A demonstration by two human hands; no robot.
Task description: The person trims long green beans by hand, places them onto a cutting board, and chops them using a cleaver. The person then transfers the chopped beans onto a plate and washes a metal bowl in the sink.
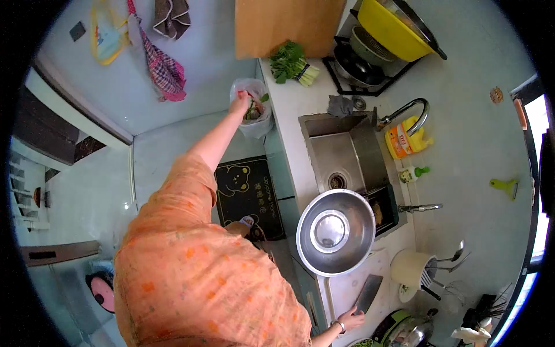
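Observation:
My left arm stretches out to a bin lined with a clear plastic bag (258, 128), which has green and reddish scraps inside. Over the bag's opening is my left hand (239, 104), its fingers together with something small and red at their tips that I cannot make out. On the other side, my right hand (350, 319) is closed round the handle of a cleaver (367, 294). The cleaver's blade lies over the pale cutting board (341, 295). A steel bowl (309, 254) stands between the board and the sink, overlapping both.
The sink (332, 147) has a tap (425, 110) and a yellow detergent bottle (402, 139) beside it. Leafy greens (289, 61) lie on the counter near the bin. A utensil holder (404, 269) and a lidded pot (410, 332) stand by the board. A black mat (260, 194) covers some floor.

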